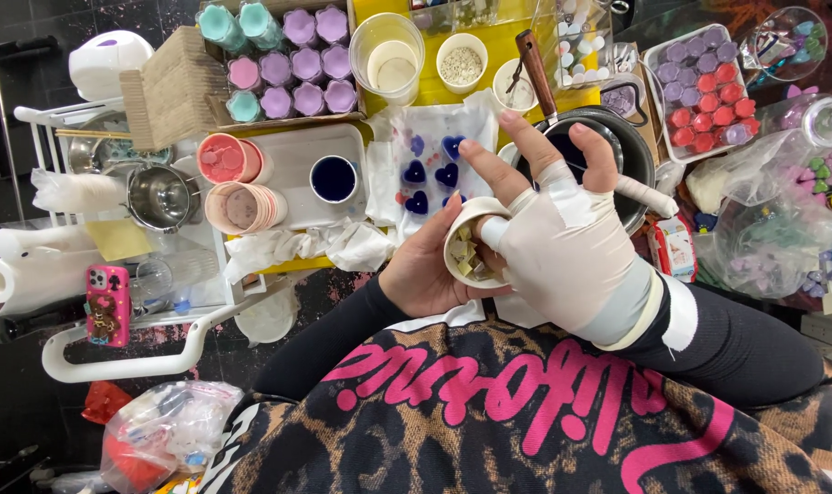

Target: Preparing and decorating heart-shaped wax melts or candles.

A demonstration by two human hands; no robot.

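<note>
White paper cup [471,245] of pale chips sits clamped in the left hand [427,271]; the bandaged right hand [553,229] rests on its rim, fingers spread. Just beyond the cup, five blue hearts [431,169] fill a clear mould.

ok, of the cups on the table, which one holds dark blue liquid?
The small white cup on the pale tray, left of the blue hearts. The pink cups beside it hold pinkish fill; the clear cup behind holds something white.

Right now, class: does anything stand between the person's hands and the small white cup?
Nothing visible does. The left hand cradles the small white cup from below, and the right hand, in a white fingerless wrap, rests against its rim. Pale chips lie inside.
</note>
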